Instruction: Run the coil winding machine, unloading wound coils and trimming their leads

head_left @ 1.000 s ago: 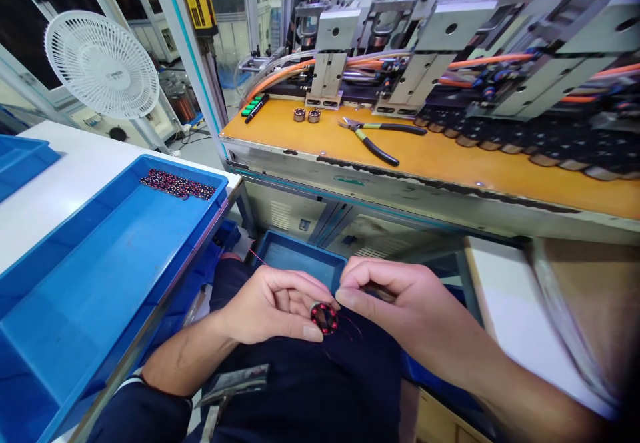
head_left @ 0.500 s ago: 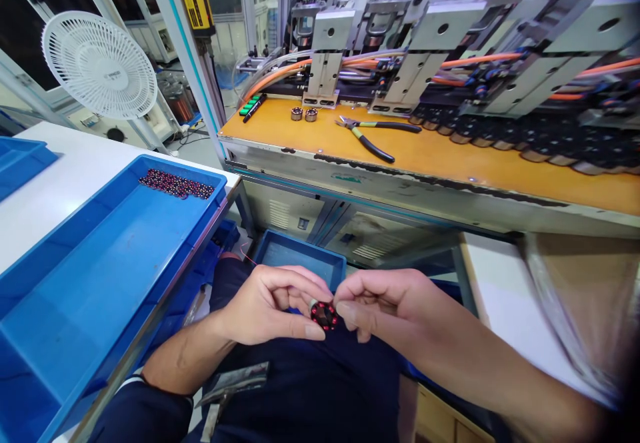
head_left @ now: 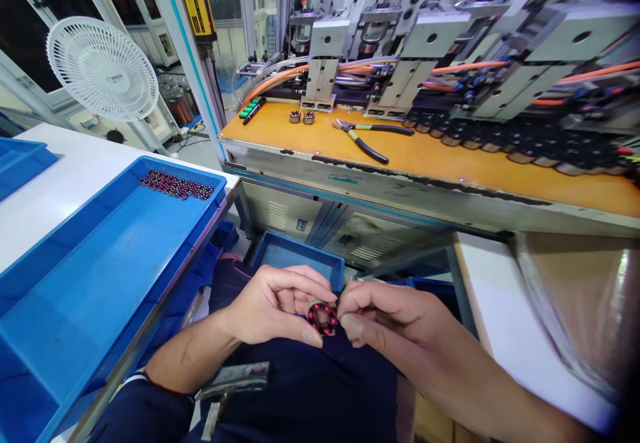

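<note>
Wound ring (head_left: pixel 331 310), head view: its far-left edge is partly covered by the fingers of the left hand (head_left: pixel 280 304), and whether anything thin lies in the grip of the right hand (head_left: pixel 395 316) cannot be made out. The right forearm is cut off by the lower border, and the extreme right margin is dark. The ring is round and open-centred, dark with glossy red segments. Coils of similar colouring lie closely packed in a smooth blue plastic tray (head_left: pixel 100 256); pliers (head_left: pixel 370 144) with black-and-yellow handles rest open on the scuffed orange bench top (head_left: pixel 280 126), near two small metallic rings (head_left: pixel 302 117). The wound ring lies between the two hands, above the dark clothing, pinched by the left thumb and fingers; the right thumb and forefinger are pressed together just beside its right edge.
</note>
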The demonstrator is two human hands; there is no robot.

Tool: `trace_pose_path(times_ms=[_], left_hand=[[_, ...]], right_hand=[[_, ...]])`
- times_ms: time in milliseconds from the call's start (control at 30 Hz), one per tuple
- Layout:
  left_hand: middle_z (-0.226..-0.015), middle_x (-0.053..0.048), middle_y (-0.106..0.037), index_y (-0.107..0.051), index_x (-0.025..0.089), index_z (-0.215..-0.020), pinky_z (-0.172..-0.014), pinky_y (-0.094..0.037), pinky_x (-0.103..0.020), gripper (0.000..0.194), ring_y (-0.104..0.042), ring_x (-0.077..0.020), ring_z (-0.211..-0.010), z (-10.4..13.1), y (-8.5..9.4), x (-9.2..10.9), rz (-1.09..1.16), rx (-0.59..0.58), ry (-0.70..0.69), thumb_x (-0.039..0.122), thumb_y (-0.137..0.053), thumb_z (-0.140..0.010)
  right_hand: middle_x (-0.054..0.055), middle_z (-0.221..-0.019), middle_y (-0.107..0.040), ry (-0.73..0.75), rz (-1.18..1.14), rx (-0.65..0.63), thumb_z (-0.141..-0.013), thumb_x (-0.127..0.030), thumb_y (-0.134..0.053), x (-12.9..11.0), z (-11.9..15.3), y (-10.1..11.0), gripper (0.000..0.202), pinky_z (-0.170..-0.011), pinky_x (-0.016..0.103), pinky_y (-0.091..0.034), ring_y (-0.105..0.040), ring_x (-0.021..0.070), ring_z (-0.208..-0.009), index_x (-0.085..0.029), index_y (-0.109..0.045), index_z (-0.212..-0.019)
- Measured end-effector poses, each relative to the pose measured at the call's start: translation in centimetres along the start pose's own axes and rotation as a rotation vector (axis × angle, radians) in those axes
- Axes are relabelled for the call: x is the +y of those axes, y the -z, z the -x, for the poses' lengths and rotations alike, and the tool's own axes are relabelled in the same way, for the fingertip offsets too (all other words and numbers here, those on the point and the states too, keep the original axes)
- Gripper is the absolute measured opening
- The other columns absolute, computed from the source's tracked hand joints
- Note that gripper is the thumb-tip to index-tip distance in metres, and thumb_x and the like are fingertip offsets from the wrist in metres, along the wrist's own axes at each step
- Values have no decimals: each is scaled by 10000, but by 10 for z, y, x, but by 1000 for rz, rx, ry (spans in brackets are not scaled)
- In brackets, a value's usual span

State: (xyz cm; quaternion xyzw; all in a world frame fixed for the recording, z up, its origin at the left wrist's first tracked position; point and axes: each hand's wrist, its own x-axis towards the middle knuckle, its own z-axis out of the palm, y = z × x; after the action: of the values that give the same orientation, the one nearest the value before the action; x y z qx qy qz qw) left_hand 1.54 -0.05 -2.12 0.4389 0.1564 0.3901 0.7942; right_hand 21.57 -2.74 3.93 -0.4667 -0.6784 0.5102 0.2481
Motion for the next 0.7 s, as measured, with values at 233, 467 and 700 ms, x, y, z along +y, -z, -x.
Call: trace_pose_path(times_ms=[233, 467, 700], left_hand=[[-957, -20, -596, -774, 199, -973, -666, -555, -176, 528, -648, -72, -703, -2, -3, 0, -49, -19, -99, 45, -899, -484], [-949, -18, -605, -760, 165, -920, -650, -573, -194, 453, -706, -113, -697, -1, -5, 3, 63, -18, -30, 58, -898, -501], [-895, -26, -658, -732, 125, -904, -623, -582, -171, 359, -719, -111, -654, -4, -7, -5, 277, -98, 94, 128, -884, -579]], right_hand=[[-49, -646, -576, 85, 35, 36, -936, -350, -542, 0, 3, -5, 253, -537, 173, -392, -523, 68, -592, -211, -632, -743], [-29, -774, -649, 441, 401, 102, -897, -271, -637, 6, 12, 12, 78, -606, 183, -487, -617, 83, -684, -213, -603, -859], [56, -924, -688, 807, 575, 250, -911, -172, -610, 9, 1, 9, 169, -755, 265, -545, -639, 147, -871, -166, -606, -1080]])
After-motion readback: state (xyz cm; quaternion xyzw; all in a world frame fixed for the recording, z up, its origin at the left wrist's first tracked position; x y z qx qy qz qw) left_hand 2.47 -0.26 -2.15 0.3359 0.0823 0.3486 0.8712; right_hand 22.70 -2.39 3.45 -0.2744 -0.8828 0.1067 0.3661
